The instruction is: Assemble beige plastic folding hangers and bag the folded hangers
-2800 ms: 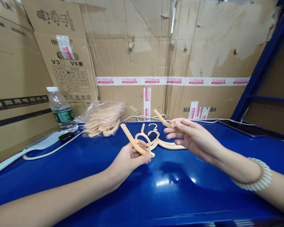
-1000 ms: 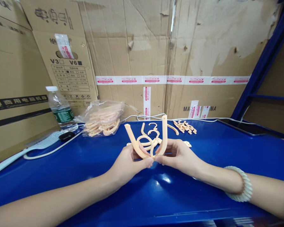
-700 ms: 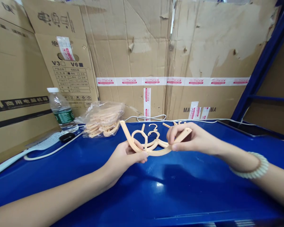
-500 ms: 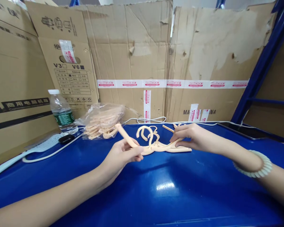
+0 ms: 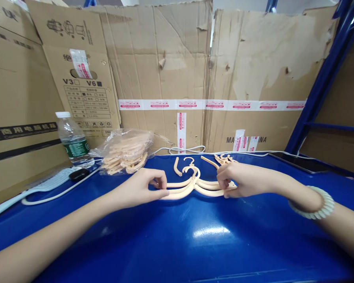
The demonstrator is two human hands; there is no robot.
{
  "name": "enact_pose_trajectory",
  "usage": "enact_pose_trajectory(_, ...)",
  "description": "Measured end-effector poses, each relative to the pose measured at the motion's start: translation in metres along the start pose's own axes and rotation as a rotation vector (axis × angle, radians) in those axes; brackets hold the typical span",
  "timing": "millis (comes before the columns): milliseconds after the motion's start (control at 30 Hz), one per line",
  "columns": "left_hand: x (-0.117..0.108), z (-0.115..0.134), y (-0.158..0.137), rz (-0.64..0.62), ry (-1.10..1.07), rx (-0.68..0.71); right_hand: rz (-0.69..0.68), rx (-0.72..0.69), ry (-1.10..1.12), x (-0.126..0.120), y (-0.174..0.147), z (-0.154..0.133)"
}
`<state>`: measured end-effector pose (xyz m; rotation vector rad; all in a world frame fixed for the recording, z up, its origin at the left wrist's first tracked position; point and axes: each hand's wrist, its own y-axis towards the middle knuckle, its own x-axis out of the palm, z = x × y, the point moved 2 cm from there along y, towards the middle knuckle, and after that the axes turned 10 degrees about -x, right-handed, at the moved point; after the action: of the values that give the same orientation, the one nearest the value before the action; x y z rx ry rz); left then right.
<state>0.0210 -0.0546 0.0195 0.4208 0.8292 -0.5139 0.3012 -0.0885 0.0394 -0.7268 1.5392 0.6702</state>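
Note:
A cream clothes hanger [image 5: 179, 193] lies low over the blue table, its arms spread to both sides. My left hand [image 5: 144, 186] pinches the end of its left arm between thumb and fingers. At the opposite end, my right hand [image 5: 243, 179] is closed on the right arm. Another cream hanger is directly behind, partly covered by the front one; I cannot tell whether they touch. Beyond them lie a curved cream piece [image 5: 177, 167], a straight strip [image 5: 209, 162] and several small hooked pieces [image 5: 224, 158], partly behind my right hand.
A clear bag of cream hanger parts [image 5: 126, 153] sits at the back left, beside a water bottle [image 5: 76, 147]. A black object [image 5: 79, 174], a pale blue paddle-shaped item [image 5: 51, 182] and white cables lie left. A dark tablet [image 5: 293, 163] lies back right; cardboard [image 5: 162, 70] walls the back.
The hanger's raised left arm has come down, and its hook now stands beside the centre. My left hand has shifted slightly left to the arm's end; my right hand has lowered a little.

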Motion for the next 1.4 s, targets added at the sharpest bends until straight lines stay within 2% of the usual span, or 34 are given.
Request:
enact_pose_trajectory(100,0.009,0.003,-0.003,0.024,0.180,0.150,-0.053,0.045,0.021,0.004,0.002,0.001)
enact_pose_trajectory(400,0.025,-0.001,-0.007,0.123,0.472,0.318,-0.062,0.120,-0.006,0.009,0.002,0.008)
enact_pose_trajectory(1033,0.031,-0.006,-0.006,0.264,0.510,0.331,-0.057,0.217,-0.112,0.007,0.003,0.006)
enact_pose_trajectory(1400,0.037,-0.005,-0.009,0.251,0.330,0.352,-0.034,0.230,-0.130,0.003,0.002,0.005)
